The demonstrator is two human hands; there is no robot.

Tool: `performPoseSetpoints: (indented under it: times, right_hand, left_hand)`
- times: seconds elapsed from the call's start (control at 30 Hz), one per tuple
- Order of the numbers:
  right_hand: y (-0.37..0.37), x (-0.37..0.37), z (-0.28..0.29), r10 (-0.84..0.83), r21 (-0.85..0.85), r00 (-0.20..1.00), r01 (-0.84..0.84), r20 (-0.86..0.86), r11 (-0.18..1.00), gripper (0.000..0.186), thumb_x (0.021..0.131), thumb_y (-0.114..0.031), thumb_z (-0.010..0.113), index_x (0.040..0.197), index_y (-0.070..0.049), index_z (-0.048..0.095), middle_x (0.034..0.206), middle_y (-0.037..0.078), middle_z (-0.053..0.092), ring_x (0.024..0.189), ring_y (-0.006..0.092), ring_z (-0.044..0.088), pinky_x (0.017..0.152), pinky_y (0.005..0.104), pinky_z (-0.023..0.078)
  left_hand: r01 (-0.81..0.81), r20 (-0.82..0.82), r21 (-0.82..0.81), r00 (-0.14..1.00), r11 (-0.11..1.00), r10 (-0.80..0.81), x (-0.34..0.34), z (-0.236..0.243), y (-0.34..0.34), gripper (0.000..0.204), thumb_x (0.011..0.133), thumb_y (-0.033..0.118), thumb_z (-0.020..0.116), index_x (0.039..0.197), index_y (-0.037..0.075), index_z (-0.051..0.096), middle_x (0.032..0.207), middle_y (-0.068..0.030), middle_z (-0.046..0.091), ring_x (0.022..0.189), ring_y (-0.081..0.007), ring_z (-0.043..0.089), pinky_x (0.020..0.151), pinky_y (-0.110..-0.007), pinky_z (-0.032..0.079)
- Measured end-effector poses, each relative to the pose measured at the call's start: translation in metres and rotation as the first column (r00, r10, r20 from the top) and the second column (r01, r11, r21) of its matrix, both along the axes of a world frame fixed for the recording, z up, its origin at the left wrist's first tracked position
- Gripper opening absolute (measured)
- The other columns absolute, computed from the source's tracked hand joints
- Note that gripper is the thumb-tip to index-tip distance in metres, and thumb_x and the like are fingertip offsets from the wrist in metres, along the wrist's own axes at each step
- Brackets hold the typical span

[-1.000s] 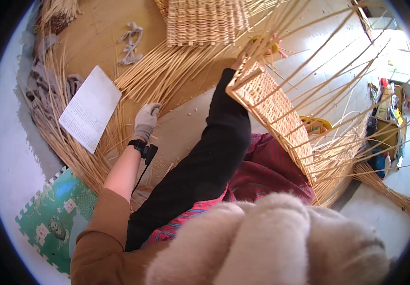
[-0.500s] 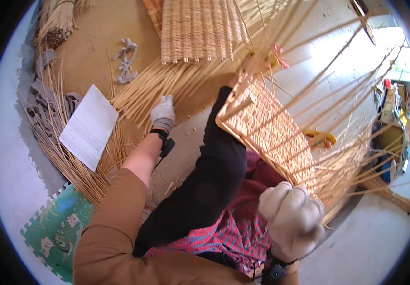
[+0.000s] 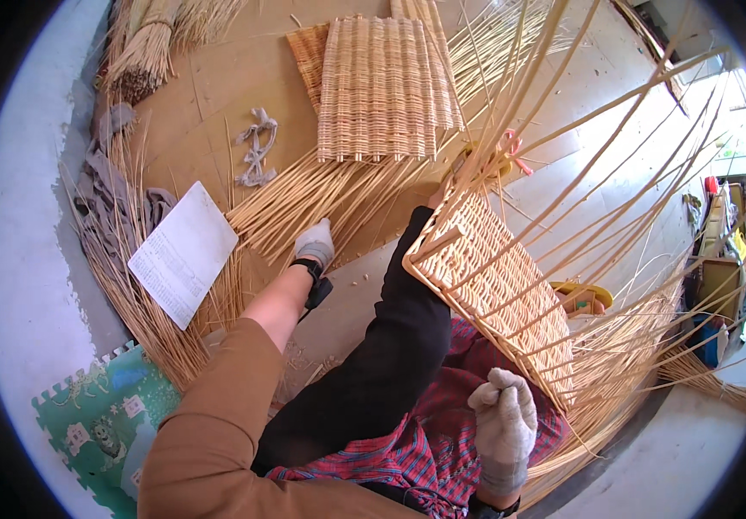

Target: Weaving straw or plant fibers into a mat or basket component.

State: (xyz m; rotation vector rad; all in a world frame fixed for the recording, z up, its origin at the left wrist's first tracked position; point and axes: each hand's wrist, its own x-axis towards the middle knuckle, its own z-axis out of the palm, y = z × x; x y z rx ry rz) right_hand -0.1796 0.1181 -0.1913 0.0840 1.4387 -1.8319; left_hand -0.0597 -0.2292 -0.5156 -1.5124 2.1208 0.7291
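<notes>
My left hand (image 3: 315, 242), in a pale glove, reaches to the near ends of a spread of peeled wicker rods (image 3: 295, 203). Its fingers look drawn together with one tip pointing forward; what lies under them is hidden. My right hand (image 3: 507, 424), gloved too, is raised over a red checked cloth (image 3: 416, 432) with its fingers curled together. Nothing shows in it. Between the hands and further off, a part-woven wicker piece (image 3: 494, 290) leans tilted by my black-clad leg (image 3: 373, 346). Long loose stakes fan out from it to the upper right.
Flat woven panels (image 3: 381, 86) lie ahead on brown sheeting. A printed white sheet (image 3: 184, 255) rests on rods at the left, near a knotted grey cloth strip (image 3: 257, 149). A green foam mat (image 3: 100, 424) is lower left. A yellow-rimmed object (image 3: 585, 297) stands behind the woven piece.
The view has shifted, so the scene sits lower. My right hand has moved back from the edge of the woven piece and turned, fingers up. My left hand stays at the rods.
</notes>
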Motion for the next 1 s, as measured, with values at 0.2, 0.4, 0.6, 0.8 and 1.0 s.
performPoseSetpoints:
  times: [0.2,0.4,0.6,0.8,1.0]
  right_hand:
    - [0.015,0.008,0.002,-0.025,0.05,0.999,0.027,-0.034,0.998,0.025,0.107,-0.013,0.057,0.124,0.003,0.066,0.117,0.012,0.069,0.091,0.0152,0.065,0.083,0.0344,0.055]
    - [0.04,0.016,0.018,0.0,0.139,0.986,0.023,-0.169,0.99,0.023,0.106,-0.01,0.056,0.121,0.004,0.067,0.116,0.011,0.07,0.091,0.0149,0.066,0.085,0.0331,0.055]
    - [0.046,0.033,0.017,-0.023,0.073,0.981,0.038,-0.191,0.997,0.025,0.106,-0.008,0.054,0.123,0.005,0.067,0.104,0.009,0.071,0.09,0.0133,0.065,0.085,0.0313,0.054]
    - [0.063,0.059,0.057,0.178,0.122,0.959,-0.154,-0.219,0.981,0.026,0.107,-0.009,0.056,0.125,0.004,0.068,0.1,0.005,0.072,0.093,0.0105,0.064,0.089,0.0273,0.052]
    - [0.099,0.083,0.071,0.149,0.076,0.944,-0.132,-0.295,0.988,0.026,0.107,-0.011,0.057,0.126,0.002,0.069,0.101,0.003,0.072,0.092,0.0094,0.064,0.088,0.0264,0.052]
  left_hand:
    - [0.042,-0.004,-0.045,0.999,0.998,-0.042,0.008,-0.006,0.014,0.024,0.093,0.014,0.064,0.114,0.01,0.075,0.118,-0.0162,0.075,0.111,-0.0352,0.072,0.09,-0.046,0.059]
    - [0.07,0.008,-0.187,0.998,0.98,-0.07,0.0,0.008,0.009,0.023,0.094,0.012,0.06,0.11,0.009,0.076,0.111,-0.0158,0.076,0.106,-0.0355,0.074,0.086,-0.045,0.059]
    - [0.039,-0.322,0.184,0.946,0.982,0.023,0.046,0.047,-0.012,0.017,0.097,0.019,0.058,0.105,0.004,0.062,0.093,-0.0154,0.074,0.088,-0.0297,0.073,0.071,-0.042,0.056]
    - [0.013,-0.299,0.713,0.91,0.701,0.288,0.12,0.175,0.061,0.036,0.107,0.042,0.051,0.114,0.01,0.067,0.08,-0.0012,0.058,0.059,-0.011,0.056,0.05,-0.029,0.047]
    - [0.205,-0.215,0.972,0.606,0.111,0.766,0.215,0.32,0.113,0.04,0.11,0.047,0.046,0.109,0.008,0.055,0.064,0.0044,0.04,0.046,-0.0049,0.032,0.041,-0.021,0.03]
